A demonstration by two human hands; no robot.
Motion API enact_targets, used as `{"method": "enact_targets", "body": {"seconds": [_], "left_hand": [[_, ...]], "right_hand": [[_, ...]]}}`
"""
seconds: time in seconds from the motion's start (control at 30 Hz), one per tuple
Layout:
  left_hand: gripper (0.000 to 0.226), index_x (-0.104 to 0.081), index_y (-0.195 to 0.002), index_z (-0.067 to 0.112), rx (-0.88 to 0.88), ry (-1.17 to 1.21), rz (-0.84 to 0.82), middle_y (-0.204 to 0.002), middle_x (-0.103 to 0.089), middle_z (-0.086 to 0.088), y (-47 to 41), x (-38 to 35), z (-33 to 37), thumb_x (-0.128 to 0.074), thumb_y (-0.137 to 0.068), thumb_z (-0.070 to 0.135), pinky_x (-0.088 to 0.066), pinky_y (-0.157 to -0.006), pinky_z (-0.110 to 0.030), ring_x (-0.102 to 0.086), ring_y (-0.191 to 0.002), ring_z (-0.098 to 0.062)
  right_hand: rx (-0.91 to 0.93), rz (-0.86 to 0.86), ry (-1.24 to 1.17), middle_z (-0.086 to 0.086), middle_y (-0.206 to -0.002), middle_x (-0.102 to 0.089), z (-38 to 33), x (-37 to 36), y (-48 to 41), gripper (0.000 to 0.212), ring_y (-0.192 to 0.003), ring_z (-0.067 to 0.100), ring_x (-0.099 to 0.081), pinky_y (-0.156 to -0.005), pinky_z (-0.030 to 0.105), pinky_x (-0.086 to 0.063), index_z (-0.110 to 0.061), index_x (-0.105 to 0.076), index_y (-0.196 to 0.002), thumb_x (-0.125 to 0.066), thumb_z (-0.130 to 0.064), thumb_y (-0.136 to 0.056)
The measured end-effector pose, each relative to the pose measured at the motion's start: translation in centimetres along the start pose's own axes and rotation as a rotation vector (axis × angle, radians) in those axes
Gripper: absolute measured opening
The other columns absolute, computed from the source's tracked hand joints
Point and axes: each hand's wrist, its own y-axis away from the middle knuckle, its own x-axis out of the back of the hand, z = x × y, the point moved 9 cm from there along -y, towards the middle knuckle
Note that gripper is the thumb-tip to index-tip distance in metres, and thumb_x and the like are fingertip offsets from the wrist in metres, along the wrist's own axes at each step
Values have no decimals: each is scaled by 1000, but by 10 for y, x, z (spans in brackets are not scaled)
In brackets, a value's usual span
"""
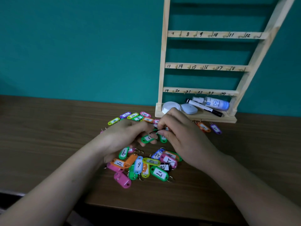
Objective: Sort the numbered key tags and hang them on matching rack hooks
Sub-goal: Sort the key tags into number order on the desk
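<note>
Several coloured key tags (143, 163) with handwritten numbers lie in a loose heap on the brown table (48, 136). My left hand (125, 136) holds a green tag (147, 138) in its curled fingers. My right hand (180, 132) pinches a small metal ring (153, 132) at that tag's top, between the two hands. A wooden rack (206, 67) with numbered hooks, 7 to 24 in view, stands at the back right; every hook in view is bare.
The rack's base tray (231, 119) holds a white round tin, a pale blue case, a black marker (205, 108) and a spray bottle (213, 102). An orange tag (203, 127) and a purple tag (215, 128) lie in front of it. A teal wall stands behind.
</note>
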Motion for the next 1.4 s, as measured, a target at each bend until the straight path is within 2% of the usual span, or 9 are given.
{"method": "enact_targets", "body": {"seconds": [0.1,0.27,0.43,0.6,0.73,0.97,1.13,1.3,1.4], "left_hand": [[34,-81,-102,6,-33,13,-8,-96,-81,-1,3,-2,4,-76,-92,38,-43,-79,-30,-56,-82,-12],[17,-82,-91,15,-135,-17,79,-100,-81,-9,2,8,10,-79,-92,32,-48,-91,-42,-62,-89,-19],[19,-83,-88,21,-160,-195,104,-92,-79,-5,5,10,17,-78,-92,39,-45,-84,-34,-62,-85,-12],[23,-82,-87,21,-156,-230,91,-92,-78,-6,5,9,16,-78,-91,44,-43,-83,-33,-61,-84,-12],[22,-82,-89,23,-184,-235,102,-91,-80,1,4,6,17,-78,-91,44,-46,-85,-32,-69,-89,-16],[15,-83,-103,35,-241,-350,220,-90,-78,23,3,5,20,-68,-102,31,-43,-66,-1,-69,-83,9],[20,-81,-108,35,-250,-366,224,-94,-80,17,-1,1,19,-70,-102,21,-50,-73,-7,-72,-86,5],[18,-72,-110,37,-266,-342,264,-83,-79,13,-6,3,19,-77,-96,26,-54,-74,-33,-71,-82,-6],[27,-68,-115,39,-283,-337,295,-84,-78,16,-6,4,22,-79,-94,27,-53,-72,-32,-71,-80,-4]], "right_hand": [[20,31,34,-9,-107,-47,-2,3,1,7,-96,11,-50,-75,37,-47,-21,-60,-103,-67,-17,-103],[-63,14,-55,-17,-102,-48,9,6,4,9,-97,4,-53,-78,21,-42,-27,-64,-98,-73,-24,-98],[-168,66,-150,-21,-98,-55,20,15,6,12,-98,1,-57,-77,7,-38,-29,-67,-105,-74,-24,-97],[-252,-35,-281,-18,-89,-67,27,-1,7,4,-92,3,-64,-73,14,-45,-30,-73,-98,-72,-27,-100],[-329,-98,-374,-16,-90,-74,34,-10,8,4,-90,2,-69,-81,26,-57,-32,-76,-96,-76,-28,-97],[-516,-39,-306,-12,-89,-77,78,5,8,7,-81,-2,-70,-83,32,-58,-31,-76,-101,-78,-30,-94],[-682,100,-219,-9,-91,-76,126,18,9,7,-86,10,-71,-76,33,-55,-32,-69,-96,-77,-31,-95],[-694,81,-117,-11,-86,-69,132,3,1,8,-81,7,-66,-63,25,-44,-26,-69,-94,-76,-26,-95],[-682,74,-47,-11,-83,-67,132,-5,-7,10,-80,8,-66,-67,29,-51,-28,-68,-90,-77,-27,-96]]}}
